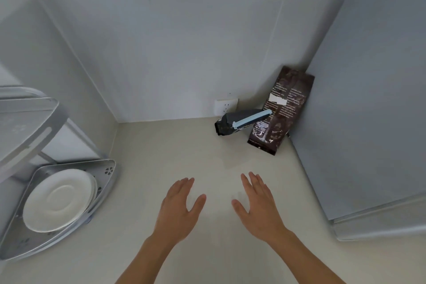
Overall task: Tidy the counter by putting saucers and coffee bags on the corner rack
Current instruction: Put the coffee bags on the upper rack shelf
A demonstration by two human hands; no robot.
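Nearest the camera, the person's left hand [178, 208] and right hand [259, 206] hover palm-down over the bare middle of the tabletop [147, 249], fingers spread and flat, each empty and gripping nothing; they are level with one another and slightly apart, which reads as a pause between items rather than a reach already committed to one side.

To the left, the corner rack [108, 182] stands against the side wall; its lower tray holds a small stack of white saucers [60, 200], lying flat and nested, so that part of the tidying looks done; the upper shelf [30, 120] shows nothing on the part in view.

Farther off, at the back right, the two coffee bags remain on the tabletop; the smaller dark bag [228, 123], rolled shut with a pale blue clip [252, 119] to keep it sealed, lies tilted against the taller brown bag [282, 110]; that one leans on the grey appliance [368, 110] beside it, propped nearly upright; a wall socket [226, 106] sits just behind them; these bags are probably what comes next, well apart from the rack.
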